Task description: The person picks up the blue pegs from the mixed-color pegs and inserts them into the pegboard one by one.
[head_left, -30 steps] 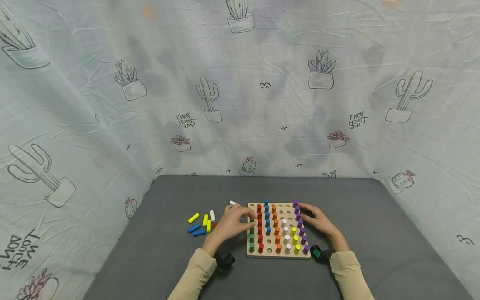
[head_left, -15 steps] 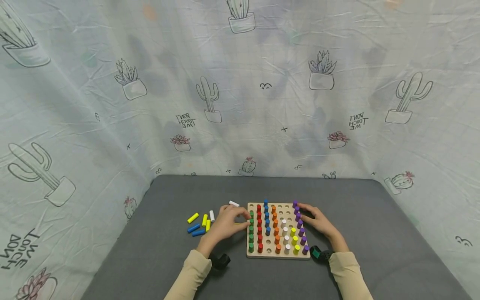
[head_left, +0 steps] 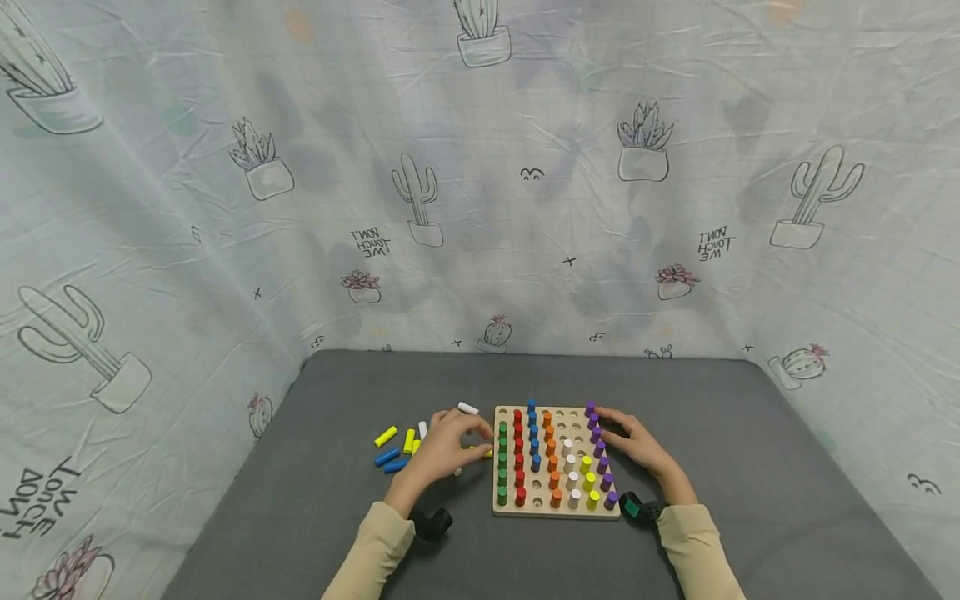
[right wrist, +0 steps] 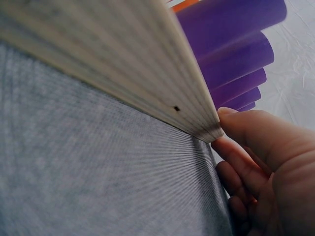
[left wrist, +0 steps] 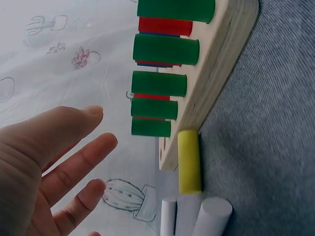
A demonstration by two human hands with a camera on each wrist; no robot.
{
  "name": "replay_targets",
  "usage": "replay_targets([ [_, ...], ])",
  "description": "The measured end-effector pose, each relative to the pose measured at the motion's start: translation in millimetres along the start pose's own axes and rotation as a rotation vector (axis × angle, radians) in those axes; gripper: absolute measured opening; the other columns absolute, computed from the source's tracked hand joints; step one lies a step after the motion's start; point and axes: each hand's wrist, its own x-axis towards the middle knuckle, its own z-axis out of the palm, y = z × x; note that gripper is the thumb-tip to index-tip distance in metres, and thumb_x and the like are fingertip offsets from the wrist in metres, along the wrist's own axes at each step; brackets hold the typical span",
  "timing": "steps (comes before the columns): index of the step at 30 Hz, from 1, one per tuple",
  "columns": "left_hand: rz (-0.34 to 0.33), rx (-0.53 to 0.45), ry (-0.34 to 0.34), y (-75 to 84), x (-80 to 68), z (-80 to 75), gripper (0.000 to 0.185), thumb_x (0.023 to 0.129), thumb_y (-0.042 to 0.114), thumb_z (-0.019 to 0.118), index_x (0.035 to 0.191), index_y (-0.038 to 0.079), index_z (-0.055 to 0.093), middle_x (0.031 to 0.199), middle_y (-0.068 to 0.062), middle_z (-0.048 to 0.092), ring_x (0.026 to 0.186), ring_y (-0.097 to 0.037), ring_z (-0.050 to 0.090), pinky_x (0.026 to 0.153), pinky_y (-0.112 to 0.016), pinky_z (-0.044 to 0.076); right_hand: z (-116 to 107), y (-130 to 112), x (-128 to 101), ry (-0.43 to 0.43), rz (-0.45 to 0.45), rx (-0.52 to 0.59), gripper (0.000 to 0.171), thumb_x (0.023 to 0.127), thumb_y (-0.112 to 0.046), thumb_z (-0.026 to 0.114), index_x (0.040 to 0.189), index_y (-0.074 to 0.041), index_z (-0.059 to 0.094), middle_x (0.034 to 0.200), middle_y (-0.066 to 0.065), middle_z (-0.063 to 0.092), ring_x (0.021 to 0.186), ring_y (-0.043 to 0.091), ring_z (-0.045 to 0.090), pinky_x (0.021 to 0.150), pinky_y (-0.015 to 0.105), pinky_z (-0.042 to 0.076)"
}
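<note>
The wooden pegboard (head_left: pixel 557 505) sits mid-mat, its pegs upright in coloured rows. The right hand (head_left: pixel 633 443) presses its far right corner, fingers relaxed. The left hand (head_left: pixel 442 447) hovers open beside a yellow peg (left wrist: pixel 189 161); loose pegs (head_left: pixel 397 446) lie left.

Mirrored words "DON'T TOUCH ME" are being displayed, reversed, on the pale cactus-printed fabric backdrop (head_left: pixel 480 208): one left of centre, one at the right, and one at the lower left edge. No other text is being shown.
</note>
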Motion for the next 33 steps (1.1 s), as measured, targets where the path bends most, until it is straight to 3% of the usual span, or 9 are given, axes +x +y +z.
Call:
replay_targets([
  [6, -0.007, 0.018, -0.001, -6.2, -7.2, -4.7, 0.016, 0.083, 0.027, 0.07, 0.096, 0.02, 0.068, 0.092, 0.011, 0.064, 0.088, -0.015, 0.053, 0.099, -0.051, 0.025, -1, 2, 2, -0.034, -0.036, 0.02, 0.043, 0.093, -0.013, 0.055, 0.133, 0.001, 0.047, 0.129, 0.021, 0.052, 0.12, 0.036, 0.046, 0.098, 0.038, 0.039],
  [13, -0.007, 0.025, 0.012, -15.4, -15.0, -9.8, 0.016, 0.083, 0.026, 0.07, 0.096, 0.018, 0.068, 0.091, 0.01, 0.064, 0.085, -0.017, 0.052, 0.095, -0.052, 0.027, -1, 2, 3, -0.028, -0.014, 0.013, 0.043, 0.093, -0.016, 0.056, 0.133, -0.001, 0.048, 0.131, 0.02, 0.051, 0.121, 0.038, 0.044, 0.099, 0.049, 0.036],
  [18, -0.02, 0.031, 0.033, -24.2, -21.5, -14.5, 0.015, 0.082, 0.025, 0.072, 0.095, 0.02, 0.068, 0.09, 0.011, 0.063, 0.083, -0.015, 0.051, 0.096, -0.049, 0.027, 0, 4, 2, -0.026, -0.028, 0.014, 0.043, 0.093, -0.015, 0.056, 0.132, -0.001, 0.048, 0.129, 0.021, 0.052, 0.12, 0.036, 0.045, 0.099, 0.041, 0.038],
  [25, -0.009, 0.067, 0.081, -32.2, -33.1, -22.6, 0.013, 0.079, 0.022, 0.074, 0.091, 0.019, 0.068, 0.086, 0.01, 0.064, 0.08, -0.019, 0.053, 0.094, -0.053, 0.029, 0, 5, 2, -0.038, -0.047, 0.03, 0.043, 0.093, -0.014, 0.055, 0.133, 0.0, 0.047, 0.129, 0.021, 0.053, 0.12, 0.037, 0.045, 0.099, 0.041, 0.038],
  [33, -0.064, 0.074, 0.07, -38.3, -45.8, -27.5, 0.013, 0.078, 0.022, 0.075, 0.089, 0.02, 0.068, 0.083, 0.006, 0.065, 0.078, -0.02, 0.052, 0.097, -0.055, 0.028, -2, 3, 2, -0.039, -0.048, 0.016, 0.043, 0.093, -0.013, 0.055, 0.133, 0.001, 0.047, 0.13, 0.021, 0.052, 0.12, 0.036, 0.046, 0.099, 0.036, 0.039],
])
